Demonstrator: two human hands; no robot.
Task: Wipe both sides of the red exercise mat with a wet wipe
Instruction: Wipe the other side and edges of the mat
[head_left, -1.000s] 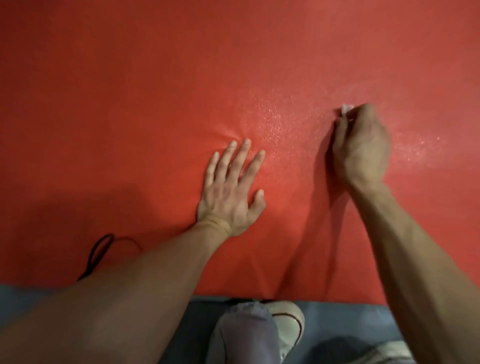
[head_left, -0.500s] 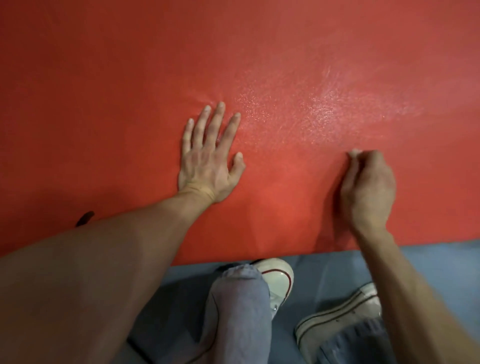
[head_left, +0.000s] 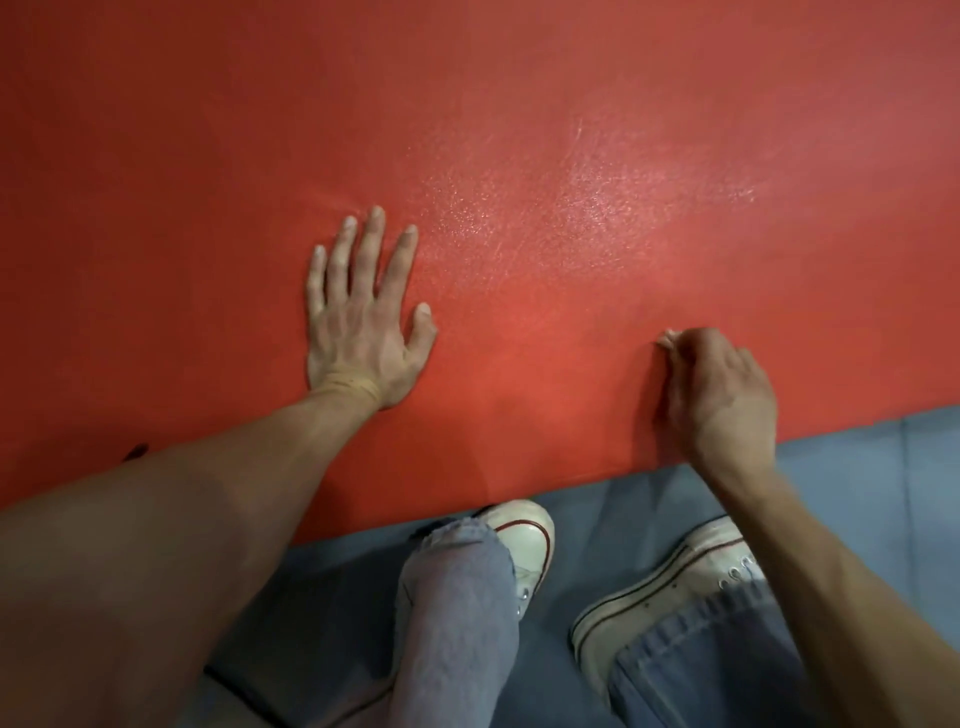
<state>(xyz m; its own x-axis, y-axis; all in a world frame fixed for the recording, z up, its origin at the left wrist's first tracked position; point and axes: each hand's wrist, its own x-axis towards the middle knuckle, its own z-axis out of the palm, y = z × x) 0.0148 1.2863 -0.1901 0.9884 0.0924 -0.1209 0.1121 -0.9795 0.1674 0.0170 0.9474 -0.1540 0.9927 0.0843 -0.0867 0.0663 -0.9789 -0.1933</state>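
Inspector A: Comparing with half a second ago, the right hand (head_left: 719, 395) sits at nearly the same low spot, close to the near edge of the red exercise mat (head_left: 208, 156), well below where it worked a second ago. More of the blue-grey floor (head_left: 857, 467) now shows at lower right.

Inspector B: And the left hand (head_left: 363, 322)?

Inspector A: It remains flat on the mat, palm down, fingers straight and slightly spread, thumb out to the side. Position matches the earlier frames closely.

Inspector B: Right hand grip?

Inspector A: Fingers curled and bunched together, tips pressed down on the mat. A pale scrap shows at the fingertips, but whether that is the wet wipe or a nail, I cannot tell. A second ago a white corner of the wipe stood out plainly above the knuckles.

Inspector B: Condition of the mat?

Inspector A: It lies spread on the floor and fills the upper part of the view. The surface is finely textured; a glossy sheen with faint streaks runs beyond and between the hands, toward the upper right.

Inspector B: Any markings?

Inspector A: No legible writing. Two white sneakers (head_left: 524, 535) with dark red sole stripes and frayed jeans (head_left: 457, 613) stand at the mat's near edge.
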